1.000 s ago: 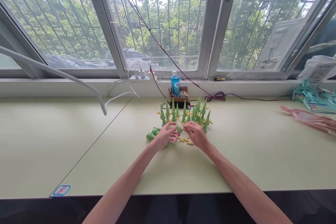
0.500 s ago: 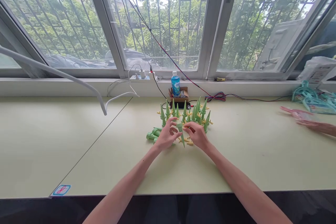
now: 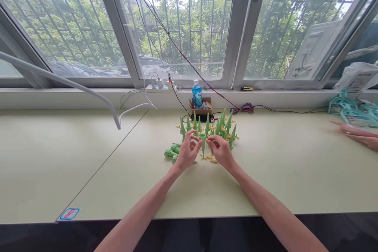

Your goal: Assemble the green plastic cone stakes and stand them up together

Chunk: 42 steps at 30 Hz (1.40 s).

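My left hand (image 3: 188, 150) grips a green plastic watering spike (image 3: 203, 147) between thumb and fingers, its open collar up and its tip pointing down. My right hand (image 3: 221, 150) is closed in a pinch at the right side of the collar; the small yellow valve in its fingertips is mostly hidden. Below the spike, several loose yellow valves (image 3: 211, 158) lie on the table. Left of my left hand, several green spikes (image 3: 170, 152) lie on their sides. Behind both hands, many green spikes (image 3: 228, 121) stand tip up, with yellow valves on their sides.
A blue-labelled bottle (image 3: 197, 95) stands in a small cardboard box (image 3: 203, 111) behind the spikes, with a dark phone-like device in front. A bundle of cable (image 3: 246, 108) lies to the right. At far right, another person's hand (image 3: 364, 140) is near teal plastic items (image 3: 344, 106).
The spike in my left hand has turned from slanted to nearly upright, its open collar now facing me. The other person's hand has moved right with a pink item.
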Available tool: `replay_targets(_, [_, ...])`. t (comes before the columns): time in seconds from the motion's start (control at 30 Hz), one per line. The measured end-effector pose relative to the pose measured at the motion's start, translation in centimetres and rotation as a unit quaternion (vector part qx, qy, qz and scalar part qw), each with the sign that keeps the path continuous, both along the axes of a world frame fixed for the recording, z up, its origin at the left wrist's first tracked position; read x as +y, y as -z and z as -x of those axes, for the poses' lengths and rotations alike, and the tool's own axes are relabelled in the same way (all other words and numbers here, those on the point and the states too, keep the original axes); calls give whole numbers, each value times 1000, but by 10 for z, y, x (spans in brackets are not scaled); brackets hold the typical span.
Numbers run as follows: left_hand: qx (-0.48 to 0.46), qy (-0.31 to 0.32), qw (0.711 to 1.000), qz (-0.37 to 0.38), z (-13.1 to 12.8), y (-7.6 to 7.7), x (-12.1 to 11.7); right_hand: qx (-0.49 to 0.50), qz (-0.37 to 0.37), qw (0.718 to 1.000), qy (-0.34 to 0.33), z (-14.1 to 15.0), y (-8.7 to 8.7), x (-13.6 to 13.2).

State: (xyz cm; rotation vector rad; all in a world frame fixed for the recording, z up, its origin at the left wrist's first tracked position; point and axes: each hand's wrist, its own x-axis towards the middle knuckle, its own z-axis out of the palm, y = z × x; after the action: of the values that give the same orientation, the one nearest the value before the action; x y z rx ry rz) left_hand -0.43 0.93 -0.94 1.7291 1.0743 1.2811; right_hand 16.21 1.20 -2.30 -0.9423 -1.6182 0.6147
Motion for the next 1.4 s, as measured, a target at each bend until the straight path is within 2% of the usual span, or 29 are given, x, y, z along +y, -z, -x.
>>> replay_targets(0.13, [-75,42,993,84,0,-2,2,-11,-28,999,14,-2,-2,-1])
replay_targets(0.37, [-147,120,948,256,1,-8,1,-71,-84,994,-4,-3,5,1])
replay_targets(0.7, [-168,150,928,296,4,-8,3,-74,-75,994,-12,-4,7,4])
replay_targets(0.87, [-170,151,931,284,6,-8,3,-78,-85,993,-10,-5,9,6])
replay_targets(1.1, [-128,153,954,224,7,-11,0,-71,-63,995,-15,-6,9,7])
replay_targets(1.3, [-51,172,971,155,9,-6,1,-60,-51,997,-16,-9,9,9])
replay_targets(1.4, [13,159,982,100,9,0,0,-53,-41,998,-19,-9,9,9])
